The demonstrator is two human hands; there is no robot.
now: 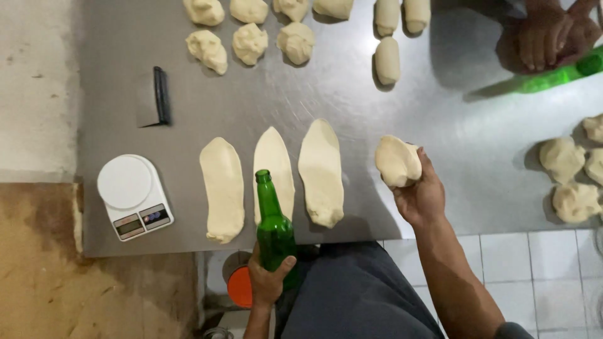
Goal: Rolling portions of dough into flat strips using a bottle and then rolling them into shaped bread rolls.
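My right hand (pixel 422 196) cups a soft, pliant dough lump (pixel 397 161) from beneath above the steel table's (pixel 402 113) near edge, while my left hand (pixel 267 280) grips the smooth, probably slippery green glass bottle (pixel 274 227) low around its body.

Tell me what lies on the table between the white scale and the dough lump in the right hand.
In the head view, three flattened dough ovals lie side by side between the white scale and the dough lump held in the right hand.
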